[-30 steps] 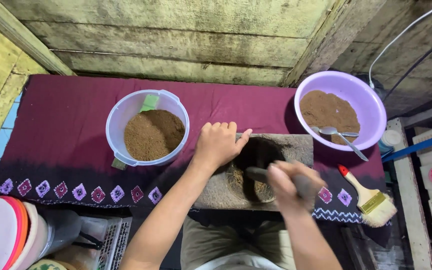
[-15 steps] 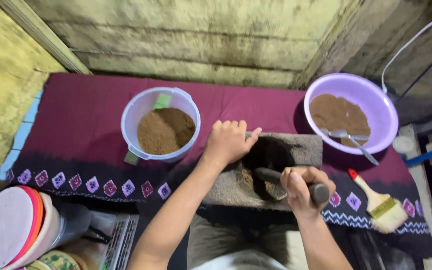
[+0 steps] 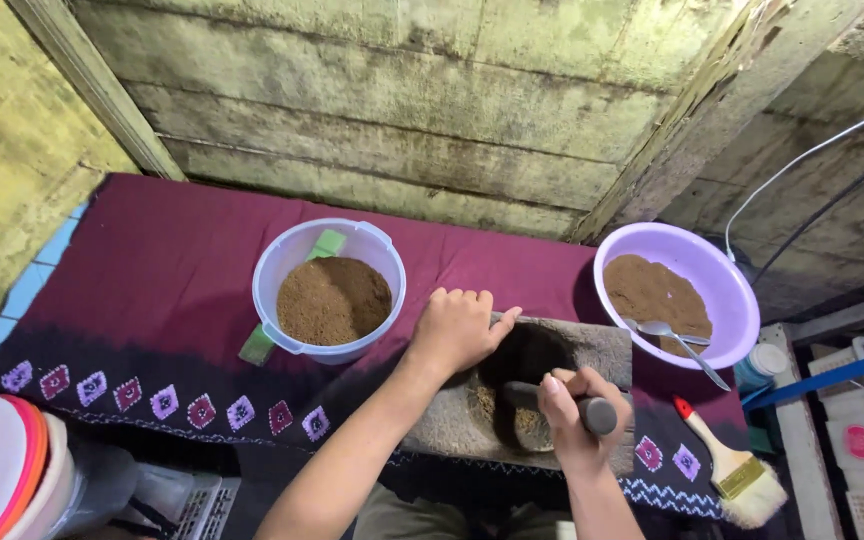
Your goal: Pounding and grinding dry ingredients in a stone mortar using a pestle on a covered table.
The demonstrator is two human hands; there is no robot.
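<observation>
A: How many of each thing are counted on the counter (image 3: 152, 260)?

B: Two containers of brown powder are seen: one clear bucket (image 3: 330, 290) just left of the left hand (image 3: 459, 327), and one purple basin (image 3: 678, 293) up and to the right of the right hand (image 3: 574, 412). One metal spoon (image 3: 674, 338) is laid in the basin. One stone mortar (image 3: 527, 400) is placed under both hands, and one paintbrush (image 3: 732, 465) with a red handle is found right of the right hand.

A: How are the hands shown?

B: The left hand is laid half open, fingers loosely spread, on the mortar's upper left rim. The right hand is closed in a fist around one dark pestle (image 3: 564, 405), whose tip is pressed into the hollow, where some brown material is visible. The hands are kept apart, the hollow lying between them.
</observation>
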